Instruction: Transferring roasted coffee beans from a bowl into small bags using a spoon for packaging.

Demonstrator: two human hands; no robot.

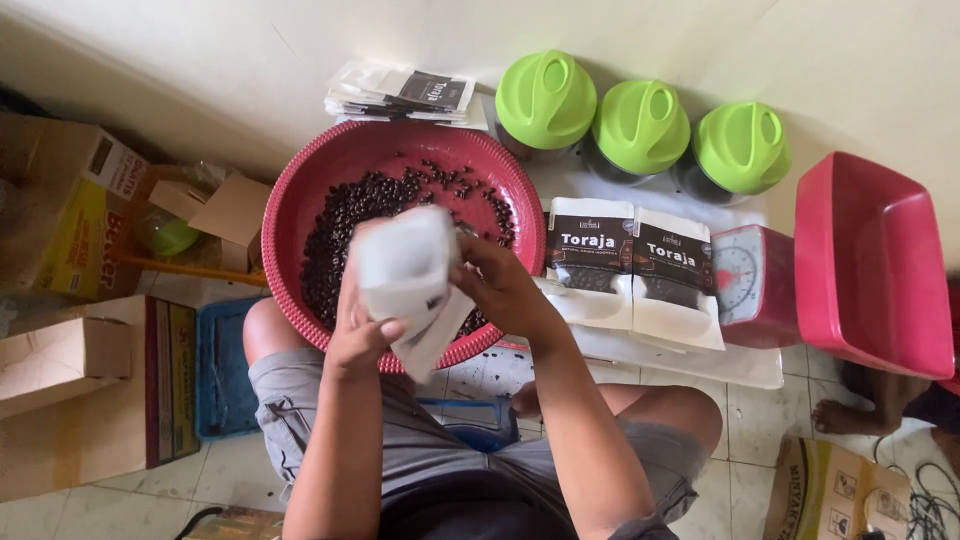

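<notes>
White pouch [405, 275] gripped by left hand [358, 335] fingers, right hand [500, 285] fingers pinching its edge, above red basin [300, 200].

Soft, even daylight fills the scene, bright without harshness; its source cannot be placed for certain. Around the red basin [300, 215], shadows stay faint and short, deepest just below its near rim and between the knees. Right of the basin, the three green lids [640, 125] carry mild glare on their domes. Above the basin, the pale wall is nearly washed out. The white pouch [405, 275] in front of the basin looks slightly blurred. Edges bend a little.
</notes>
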